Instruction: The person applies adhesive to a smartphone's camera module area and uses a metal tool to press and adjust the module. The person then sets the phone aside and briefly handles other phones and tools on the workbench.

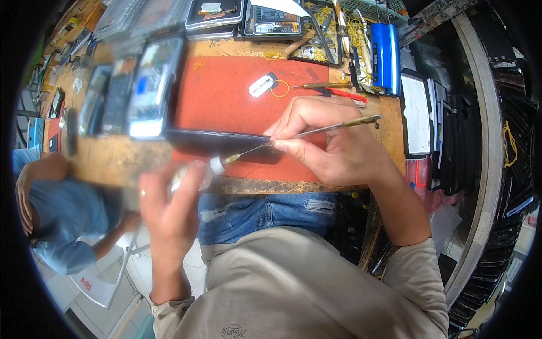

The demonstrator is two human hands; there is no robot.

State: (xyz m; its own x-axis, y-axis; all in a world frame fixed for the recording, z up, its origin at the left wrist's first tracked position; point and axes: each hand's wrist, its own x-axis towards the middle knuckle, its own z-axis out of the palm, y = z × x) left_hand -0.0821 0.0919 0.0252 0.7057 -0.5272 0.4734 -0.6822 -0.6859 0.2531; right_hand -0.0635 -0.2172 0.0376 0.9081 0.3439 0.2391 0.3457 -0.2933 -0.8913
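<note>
Wood bench [107, 164], back part covered
Red mat [226, 85] on it
Left hand [169, 195] blurred, fingers curled round clear bottle [210, 169]; can't tell what's inside
Right hand [327, 138] pinching thin tool [355, 121] by end of dark phone [212, 144], tool tip hidden
Phone blurry, edge up, over front of mat
Black tray [327, 62], top cut off, yellow bands [308, 51] in it
Bottle's needle [248, 151] points to right hand

The left hand [169, 199] blurs (bright light, curved edges).

Needle-tipped bottle [215, 166] beside dark phone [212, 143]
</note>
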